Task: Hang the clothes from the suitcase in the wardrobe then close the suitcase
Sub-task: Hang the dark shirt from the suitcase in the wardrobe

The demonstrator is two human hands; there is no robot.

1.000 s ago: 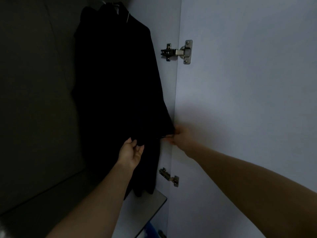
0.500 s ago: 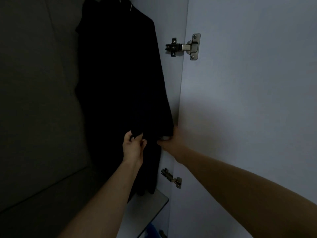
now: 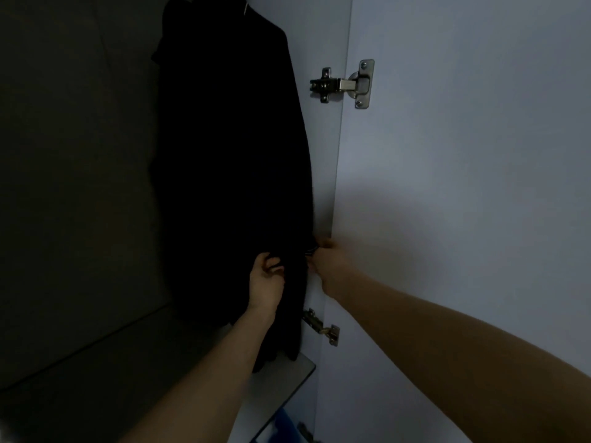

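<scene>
Hands (image 3: 265,282) (image 3: 329,263) drawn closer, each grip pinching black garment (image 3: 230,161) hem

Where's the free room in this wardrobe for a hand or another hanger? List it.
Free: the dark span left of the black garment, out to the back wall, and the shelf below it. Crowded: the strip between garment and hinged door, where the right hand and left hand both hold fabric, with the upper hinge and lower hinge jutting in.
</scene>
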